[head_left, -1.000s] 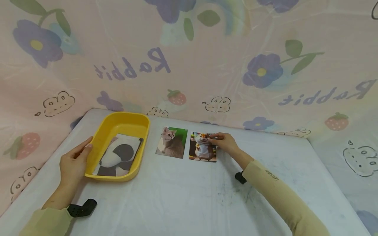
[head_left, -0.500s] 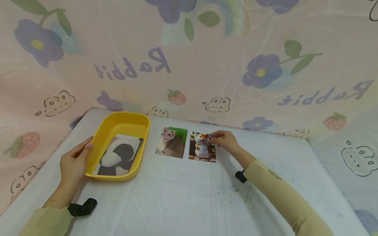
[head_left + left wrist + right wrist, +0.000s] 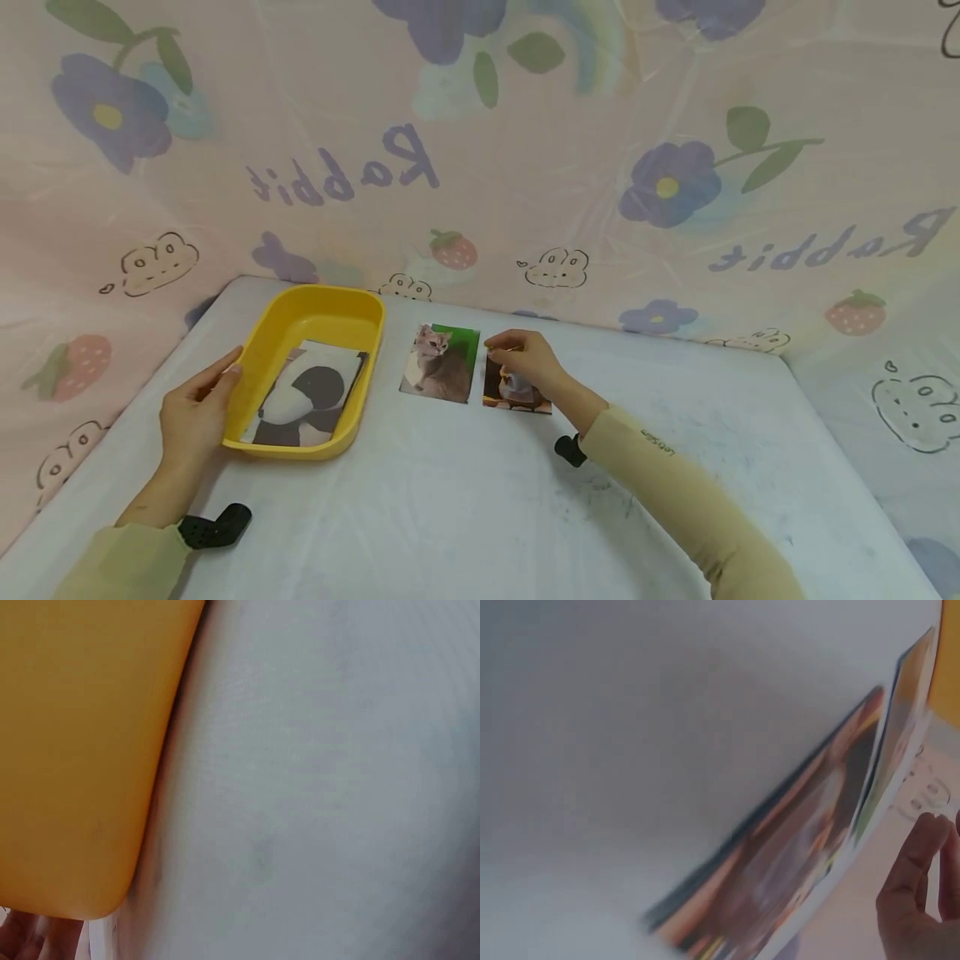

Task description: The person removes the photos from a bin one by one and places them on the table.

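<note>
My left hand [image 3: 197, 410] lies flat against the left outer wall of a yellow tray [image 3: 330, 302], fingers straight; the left wrist view shows that tray wall [image 3: 75, 750] up close. In the tray lies a black-and-white photo [image 3: 307, 396]. A cat photo [image 3: 441, 364] and a hamster photo [image 3: 517, 398] lie side by side on the white table. My right hand [image 3: 525, 360] covers the hamster photo's upper half, fingers curled at its top left corner. In the blurred right wrist view the hamster photo [image 3: 780, 885] lies flat and my fingertips [image 3: 919, 900] show past its far edge.
A pink printed cloth backdrop [image 3: 525, 167] rises right behind the white table [image 3: 465, 517]. Black wrist mounts [image 3: 213, 527] sit on both forearms. The tray stands near the table's back left corner.
My right hand has slid left from the hamster photo's top right corner across its upper half. The photo, the tray and my left hand have stayed put.
</note>
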Demonstrator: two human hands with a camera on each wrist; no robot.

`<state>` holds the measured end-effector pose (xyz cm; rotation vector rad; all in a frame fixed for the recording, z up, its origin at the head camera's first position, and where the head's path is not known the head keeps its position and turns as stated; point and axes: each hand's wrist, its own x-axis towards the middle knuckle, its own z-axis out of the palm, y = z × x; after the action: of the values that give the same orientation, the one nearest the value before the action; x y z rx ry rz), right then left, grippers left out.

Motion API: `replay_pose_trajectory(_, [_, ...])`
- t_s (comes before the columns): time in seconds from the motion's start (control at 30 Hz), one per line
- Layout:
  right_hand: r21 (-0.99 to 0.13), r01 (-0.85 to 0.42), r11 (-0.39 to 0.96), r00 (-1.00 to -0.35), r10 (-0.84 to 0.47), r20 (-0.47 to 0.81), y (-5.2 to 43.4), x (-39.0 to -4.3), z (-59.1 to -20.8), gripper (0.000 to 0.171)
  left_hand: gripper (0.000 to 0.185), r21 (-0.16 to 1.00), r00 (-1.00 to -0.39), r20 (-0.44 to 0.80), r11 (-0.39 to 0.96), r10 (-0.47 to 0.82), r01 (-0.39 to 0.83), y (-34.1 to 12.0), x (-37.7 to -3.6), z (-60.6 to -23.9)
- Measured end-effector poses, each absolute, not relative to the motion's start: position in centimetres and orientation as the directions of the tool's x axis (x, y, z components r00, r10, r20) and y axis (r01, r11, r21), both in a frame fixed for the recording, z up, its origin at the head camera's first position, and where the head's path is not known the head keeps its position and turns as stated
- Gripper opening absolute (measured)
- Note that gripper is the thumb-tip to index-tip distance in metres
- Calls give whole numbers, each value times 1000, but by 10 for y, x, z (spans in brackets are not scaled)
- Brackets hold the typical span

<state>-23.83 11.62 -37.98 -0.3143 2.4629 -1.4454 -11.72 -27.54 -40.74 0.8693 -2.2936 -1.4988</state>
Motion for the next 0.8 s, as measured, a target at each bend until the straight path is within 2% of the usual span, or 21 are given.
replay_pose_trajectory(0.2, [-873, -27, 488, -929, -334, -158, 90, -236, -379, 27, 40, 900, -784, -89, 288, -615, -328, -275, -117, -408])
replay_pose_trajectory(0.8, [-922, -2, 388, -890, -420, -174, 13, -236, -368, 25, 40, 897, -780, -99, 283, -618, -338, -274, -118, -408])
